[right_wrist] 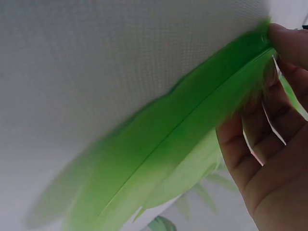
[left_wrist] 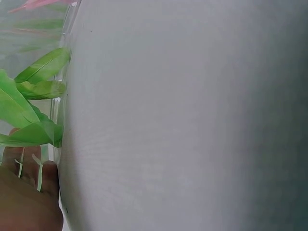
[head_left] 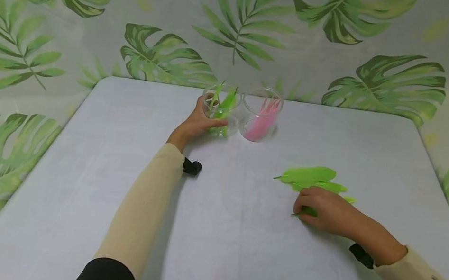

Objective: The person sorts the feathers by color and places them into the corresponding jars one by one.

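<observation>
My left hand (head_left: 198, 123) grips a clear plastic cup (head_left: 232, 127) from its left side, thumb across the front. Several green feathers (head_left: 226, 104) stand in that cup; the left wrist view shows them close to my fingers (left_wrist: 49, 175). My right hand (head_left: 324, 211) pinches a green feather (right_wrist: 178, 130) near its quill end, low over the table. Just beyond it lie several loose green feathers (head_left: 307, 174), partly hidden by the hand. To the right of the held cup stands another clear cup (head_left: 249, 110) with pink feathers (head_left: 264, 121) in it.
Both cups stand close together near the far edge of the white-covered table (head_left: 236, 237). Behind the table hangs a leaf-patterned cloth (head_left: 255, 75). A small black device (head_left: 192, 167) is at my left wrist, another black device (head_left: 361, 255) at my right.
</observation>
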The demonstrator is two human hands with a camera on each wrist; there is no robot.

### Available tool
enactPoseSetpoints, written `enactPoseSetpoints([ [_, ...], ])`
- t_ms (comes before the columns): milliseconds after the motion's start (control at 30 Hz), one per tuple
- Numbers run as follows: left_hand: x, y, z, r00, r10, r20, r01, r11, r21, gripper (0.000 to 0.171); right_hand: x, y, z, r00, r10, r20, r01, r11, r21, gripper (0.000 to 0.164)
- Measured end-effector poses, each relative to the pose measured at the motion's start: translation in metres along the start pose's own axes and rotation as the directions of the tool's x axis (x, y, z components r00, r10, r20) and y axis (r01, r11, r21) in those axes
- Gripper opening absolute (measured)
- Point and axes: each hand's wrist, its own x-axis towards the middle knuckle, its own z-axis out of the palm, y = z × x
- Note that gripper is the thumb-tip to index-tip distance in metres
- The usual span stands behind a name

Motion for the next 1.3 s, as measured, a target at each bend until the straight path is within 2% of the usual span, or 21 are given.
enactPoseSetpoints([
  [200,0.001,0.0,0.0,1.0,-0.011,-0.005,0.011,1.0,-0.016,0.101,0.003,-0.001,-0.002,0.999,0.03,0.014,-0.031,0.997,0.065,0.018],
  [433,0.001,0.001,0.0,1.0,-0.016,-0.011,0.016,1.0,0.006,0.1,0.006,-0.002,-0.01,0.998,0.049,0.031,-0.052,0.993,0.106,0.018],
  [767,-0.011,0.021,-0.002,0.997,-0.066,0.033,0.066,0.998,0.007,0.103,0.008,-0.002,-0.016,0.999,0.04,0.026,-0.042,0.993,0.112,0.019],
  [933,-0.004,0.012,-0.003,0.998,-0.052,0.019,0.052,0.999,-0.001,0.103,0.009,0.001,-0.026,0.999,0.015,-0.046,-0.01,0.993,0.116,0.023],
  [1033,0.0,0.004,-0.003,0.999,-0.037,0.0,0.037,0.999,0.004,0.102,0.012,0.004,-0.038,0.993,0.001,-0.12,0.013,0.993,0.118,0.027],
  [1167,0.002,-0.001,-0.002,1.0,-0.013,-0.015,0.013,1.0,0.011,0.101,0.018,0.008,-0.06,0.973,-0.038,-0.229,0.065,0.992,0.11,0.035],
  [1300,0.002,-0.001,-0.001,1.0,-0.002,-0.016,0.002,1.0,0.004,0.1,0.023,0.014,-0.079,0.952,-0.065,-0.299,0.089,0.994,0.068,0.041],
])
